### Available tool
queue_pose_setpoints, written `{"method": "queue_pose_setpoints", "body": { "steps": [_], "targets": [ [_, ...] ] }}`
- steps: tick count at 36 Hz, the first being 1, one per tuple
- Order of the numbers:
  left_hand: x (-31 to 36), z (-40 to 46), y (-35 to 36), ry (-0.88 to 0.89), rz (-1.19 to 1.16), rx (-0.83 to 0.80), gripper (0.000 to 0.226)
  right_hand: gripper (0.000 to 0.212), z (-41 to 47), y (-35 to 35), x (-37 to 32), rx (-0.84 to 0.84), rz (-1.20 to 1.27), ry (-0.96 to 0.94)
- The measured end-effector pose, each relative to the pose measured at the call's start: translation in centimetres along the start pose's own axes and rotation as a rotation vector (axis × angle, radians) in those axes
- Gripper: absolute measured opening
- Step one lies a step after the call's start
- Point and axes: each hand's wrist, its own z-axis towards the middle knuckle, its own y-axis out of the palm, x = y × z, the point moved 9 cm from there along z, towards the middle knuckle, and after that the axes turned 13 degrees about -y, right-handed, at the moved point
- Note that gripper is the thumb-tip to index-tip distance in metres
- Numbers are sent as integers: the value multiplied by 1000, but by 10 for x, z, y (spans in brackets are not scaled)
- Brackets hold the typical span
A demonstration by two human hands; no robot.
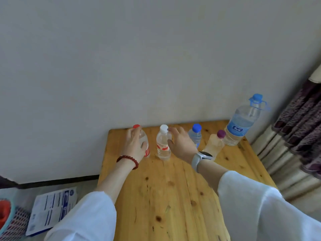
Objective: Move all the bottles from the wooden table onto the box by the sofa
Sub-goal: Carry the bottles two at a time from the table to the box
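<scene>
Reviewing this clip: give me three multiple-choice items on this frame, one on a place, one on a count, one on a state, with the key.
1. Where does the large handled bottle stand?
A. far right end of the row
B. between the two hands
C. on the floor

2. How many bottles are on the wooden table?
A. three
B. five
C. seven

3. What is the left hand doing?
A. lying flat on the table
B. wrapped around the red-capped bottle
C. holding a paper

Key: 1 A, it stands last, near the curtain. 2 B, five caps show. 3 B, fingers curl around its body.
</scene>
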Motion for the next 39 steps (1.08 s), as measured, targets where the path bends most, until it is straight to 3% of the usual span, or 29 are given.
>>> {"method": "queue_pose_setpoints", "body": {
  "steps": [5, 10, 19, 28, 34, 39],
  "targets": [
    [-21, 63, 27, -59, 63, 8, 53, 58, 60, 34, 19, -95, -97, -17],
    [-33, 83, 33, -31, 43, 56, 38, 42, 69, 53, 31, -60, -85, -23],
    [-36, 18, 29, 86, -50, 47, 26, 29, 5, 43, 24, 21, -11, -47],
    [13, -110, 4, 250, -142, 22, 30, 32, -142, -24, 9, 132, 74, 71],
    [74, -254, 3, 428, -233, -112, 28, 28, -329, -66, -11, 222, 18, 225],
    [127, -396, 19, 634, -305, -283, 27, 29, -505, -93, -36, 394, -32, 422]
  ]
}}
